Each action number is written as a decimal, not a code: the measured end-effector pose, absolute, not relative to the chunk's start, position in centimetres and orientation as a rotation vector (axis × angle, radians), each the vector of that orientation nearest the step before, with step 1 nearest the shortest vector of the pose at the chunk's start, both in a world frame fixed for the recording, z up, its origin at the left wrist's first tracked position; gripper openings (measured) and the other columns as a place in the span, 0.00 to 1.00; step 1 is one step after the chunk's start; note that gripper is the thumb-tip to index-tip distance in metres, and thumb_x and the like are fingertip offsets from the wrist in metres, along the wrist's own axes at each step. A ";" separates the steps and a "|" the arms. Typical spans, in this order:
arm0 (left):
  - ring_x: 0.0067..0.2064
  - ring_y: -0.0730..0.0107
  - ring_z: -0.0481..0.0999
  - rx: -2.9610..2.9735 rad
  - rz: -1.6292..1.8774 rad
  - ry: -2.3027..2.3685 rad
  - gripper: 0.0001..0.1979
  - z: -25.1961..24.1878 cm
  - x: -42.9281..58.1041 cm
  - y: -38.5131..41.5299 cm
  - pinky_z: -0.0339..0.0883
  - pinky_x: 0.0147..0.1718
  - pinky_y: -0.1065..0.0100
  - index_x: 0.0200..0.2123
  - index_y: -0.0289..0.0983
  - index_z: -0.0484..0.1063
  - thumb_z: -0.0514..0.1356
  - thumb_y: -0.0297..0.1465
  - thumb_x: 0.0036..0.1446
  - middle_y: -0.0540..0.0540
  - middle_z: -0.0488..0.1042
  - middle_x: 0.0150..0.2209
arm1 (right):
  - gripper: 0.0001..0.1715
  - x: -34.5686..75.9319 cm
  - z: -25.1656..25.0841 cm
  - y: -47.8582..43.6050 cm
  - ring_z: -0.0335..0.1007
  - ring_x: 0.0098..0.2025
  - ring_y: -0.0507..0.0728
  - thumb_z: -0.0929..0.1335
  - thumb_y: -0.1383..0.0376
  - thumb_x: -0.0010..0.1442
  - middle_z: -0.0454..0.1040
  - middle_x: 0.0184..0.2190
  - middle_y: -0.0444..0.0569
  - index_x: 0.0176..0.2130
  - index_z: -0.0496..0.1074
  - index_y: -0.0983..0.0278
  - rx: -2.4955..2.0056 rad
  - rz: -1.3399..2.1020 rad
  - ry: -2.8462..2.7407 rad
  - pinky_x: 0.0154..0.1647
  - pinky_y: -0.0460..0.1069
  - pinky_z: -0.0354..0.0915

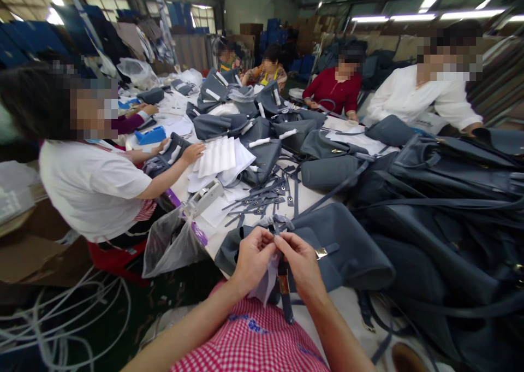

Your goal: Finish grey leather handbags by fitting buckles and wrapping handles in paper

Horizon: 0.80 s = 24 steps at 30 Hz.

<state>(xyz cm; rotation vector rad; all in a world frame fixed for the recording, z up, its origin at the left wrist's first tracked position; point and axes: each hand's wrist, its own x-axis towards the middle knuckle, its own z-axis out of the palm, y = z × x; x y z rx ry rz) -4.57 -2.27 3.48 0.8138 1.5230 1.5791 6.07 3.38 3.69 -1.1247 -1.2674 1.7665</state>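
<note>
A dark grey bag (347,246) with a gold clasp (321,253) lies on its side right in front of me. My left hand (254,257) and my right hand (302,263) meet over its near end. Both are closed, with thumbs and fingertips pinching a narrow grey strap (277,225) between them. Below the fingers hangs a strap end with a gold buckle (283,284). Some thin whitish wrapping (268,284) also dangles under my left hand. What exactly sits between the fingertips is partly hidden.
Several loose straps with eyelets (266,197) lie beyond the bag, beside a tape dispenser (207,196). Grey bags (442,241) are heaped at the right, more in the table's middle. A person in white (94,186) works at the left; others sit across. A plastic bag (172,246) hangs from the edge.
</note>
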 end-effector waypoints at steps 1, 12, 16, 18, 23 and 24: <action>0.27 0.73 0.70 0.782 1.570 1.484 0.07 3.5 -4.6 -2.3 0.63 0.29 0.72 0.28 0.36 0.69 0.64 0.30 0.49 0.52 0.71 0.24 | 0.18 6.0 3.7 3.5 0.63 0.26 0.51 0.76 0.52 0.45 0.72 0.24 0.43 0.28 0.75 0.64 -1.120 1.806 -1.237 0.26 0.46 0.59; 0.33 0.61 0.81 0.383 1.155 0.864 0.20 3.1 -5.4 -4.4 0.74 0.36 0.60 0.40 0.31 0.74 0.68 0.25 0.40 0.40 0.80 0.36 | 0.25 5.6 4.1 3.8 0.47 0.13 0.45 0.77 0.49 0.40 0.59 0.13 0.34 0.24 0.66 0.62 -1.157 1.979 -1.013 0.11 0.42 0.43; 0.26 0.67 0.78 0.361 1.206 0.908 0.21 2.8 -4.4 -4.5 0.73 0.30 0.65 0.39 0.33 0.73 0.70 0.24 0.38 0.44 0.79 0.32 | 0.24 5.2 3.9 3.6 0.49 0.15 0.45 0.77 0.49 0.41 0.60 0.14 0.34 0.24 0.66 0.62 -1.142 1.911 -1.007 0.13 0.42 0.47; 0.24 0.70 0.76 0.379 1.238 0.941 0.20 2.4 -3.8 -4.6 0.71 0.28 0.68 0.38 0.33 0.72 0.69 0.23 0.37 0.46 0.78 0.29 | 0.23 5.1 3.5 3.5 0.50 0.16 0.46 0.76 0.50 0.42 0.59 0.15 0.34 0.24 0.67 0.62 -1.135 1.865 -1.023 0.15 0.43 0.49; 0.31 0.70 0.77 0.563 1.318 1.049 0.22 1.8 -3.1 -5.3 0.71 0.33 0.69 0.39 0.35 0.69 0.69 0.22 0.38 0.48 0.77 0.33 | 0.21 5.0 2.5 3.4 0.53 0.18 0.48 0.75 0.49 0.46 0.61 0.17 0.35 0.26 0.68 0.62 -1.151 1.714 -1.101 0.18 0.44 0.52; 0.32 0.69 0.77 0.585 1.314 1.049 0.23 1.9 -3.1 -5.4 0.71 0.35 0.69 0.39 0.35 0.68 0.70 0.22 0.38 0.48 0.77 0.34 | 0.21 5.1 2.4 3.5 0.53 0.19 0.48 0.74 0.49 0.47 0.61 0.18 0.36 0.27 0.68 0.62 -1.154 1.676 -1.121 0.19 0.44 0.53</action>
